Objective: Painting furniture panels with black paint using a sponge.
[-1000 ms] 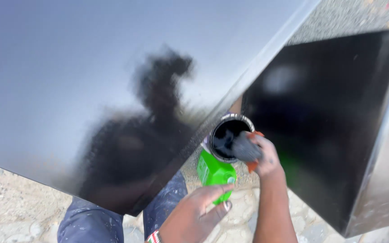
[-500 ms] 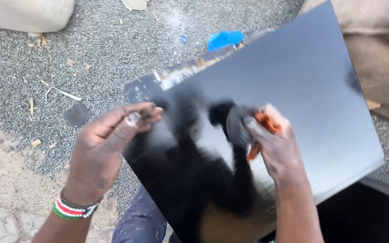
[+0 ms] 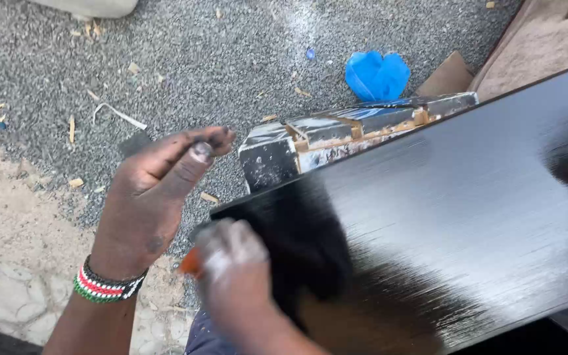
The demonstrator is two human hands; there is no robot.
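Head view looks down on your two hands over a glossy black panel [image 3: 442, 217] set on gravel ground [image 3: 198, 59]. Your right hand [image 3: 235, 269] is blurred, clenched around an orange-handled brush [image 3: 190, 261], only a small orange part of which shows at the hand's left side; the bristles are hidden, so you cannot tell whether they touch the panel. The hand sits at the panel's near left corner, with the wet black surface stretching away to its right. Your left hand [image 3: 156, 190] hovers just left of that corner, released, fingers loosely extended and paint-stained, holding nothing, with a striped beaded bracelet [image 3: 103, 286] on the wrist. Beyond its fingertips a paint-smeared wooden edge [image 3: 336, 135] juts from under the panel. Farther beyond that, a crumpled blue bag [image 3: 376, 73] lies on the gravel.
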